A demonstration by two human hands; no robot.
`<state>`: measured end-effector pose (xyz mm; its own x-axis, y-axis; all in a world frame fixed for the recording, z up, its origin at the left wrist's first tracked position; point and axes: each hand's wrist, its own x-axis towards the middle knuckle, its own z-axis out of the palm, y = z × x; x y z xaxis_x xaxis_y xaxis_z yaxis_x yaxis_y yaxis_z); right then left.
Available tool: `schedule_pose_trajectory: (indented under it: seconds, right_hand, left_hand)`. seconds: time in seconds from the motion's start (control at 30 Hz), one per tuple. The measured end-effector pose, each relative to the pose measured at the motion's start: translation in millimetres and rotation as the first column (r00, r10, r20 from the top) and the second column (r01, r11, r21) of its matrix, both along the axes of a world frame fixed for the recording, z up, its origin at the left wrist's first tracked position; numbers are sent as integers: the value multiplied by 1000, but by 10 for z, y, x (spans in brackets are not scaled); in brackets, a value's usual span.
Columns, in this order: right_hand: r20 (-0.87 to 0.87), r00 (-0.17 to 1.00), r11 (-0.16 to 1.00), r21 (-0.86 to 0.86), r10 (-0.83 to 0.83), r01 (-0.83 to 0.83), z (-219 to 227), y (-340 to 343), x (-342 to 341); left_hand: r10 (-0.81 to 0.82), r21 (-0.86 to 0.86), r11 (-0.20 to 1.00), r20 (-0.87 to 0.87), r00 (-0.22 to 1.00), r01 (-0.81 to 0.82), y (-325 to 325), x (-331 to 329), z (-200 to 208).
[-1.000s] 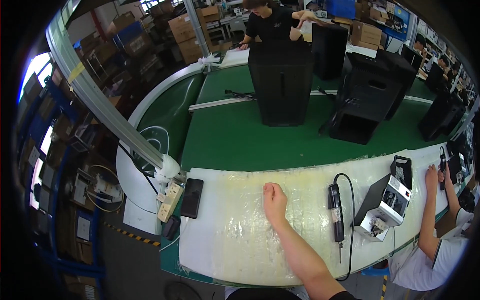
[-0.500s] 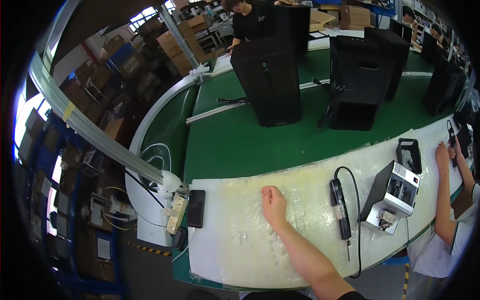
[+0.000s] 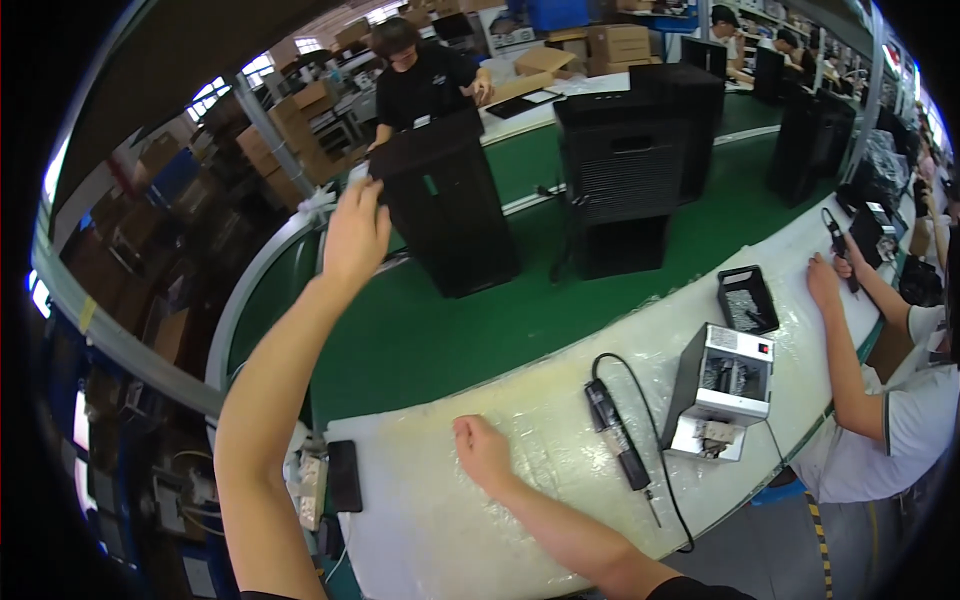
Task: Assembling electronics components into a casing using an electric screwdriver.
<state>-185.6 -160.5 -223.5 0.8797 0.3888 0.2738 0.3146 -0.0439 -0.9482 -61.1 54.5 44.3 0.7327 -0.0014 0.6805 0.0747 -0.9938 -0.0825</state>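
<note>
My left hand point(image 3: 357, 238) is raised over the green conveyor belt, its fingers stretched out at the upper left edge of a tall black housing point(image 3: 440, 215). Whether the fingertips touch the housing, I cannot make out. On the white covered worktop rests my right hand point(image 3: 484, 455), loosely closed with nothing seen in it. To its right lies a black electric screwdriver point(image 3: 617, 434) with a long bit and a cable. A black phone point(image 3: 344, 476) lies by the worktop's left end.
A silver screw feeder point(image 3: 722, 385) and a black bin of screws point(image 3: 747, 303) stand at the right. More black housings point(image 3: 620, 165) stand on the green belt point(image 3: 450, 345). A co-worker's hand point(image 3: 848, 262) holds a screwdriver; another person point(image 3: 425, 80) stands across. A power strip point(image 3: 312, 492) sits at left.
My left arm has come into view and reaches up to the black housing. The view has shifted to the right. My right hand stays closed on the worktop.
</note>
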Motion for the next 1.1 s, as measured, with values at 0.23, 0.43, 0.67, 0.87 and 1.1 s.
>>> schedule_pose_trajectory:
  seconds: [0.23, 0.43, 0.67, 0.87, 1.1]
  right_hand:
    - [-19, 1000, 1000, 21, -8, 9, 90, -3, 8]
    - [-34, 998, 998, 49, -43, 45, 54, -69, 85]
    - [-64, 998, 999, 41, 11, -8, 190, -7, -8]
    - [-241, 971, 985, 166, -7, 48, -43, -6, 299]
    - [-557, 812, 859, 488, 173, 152, -94, -77, 583]
  left_hand:
    - [250, -39, 966, -110, 962, -255, -28, 744, 15]
    - [157, 177, 970, 74, 985, -168, -673, 379, -143]
    - [-124, 215, 975, 288, 950, 62, -791, 437, 185]
    - [295, -60, 948, -193, 936, -311, -1229, 412, 156]
    - [380, -610, 746, 58, 923, -268, -579, -626, -51]
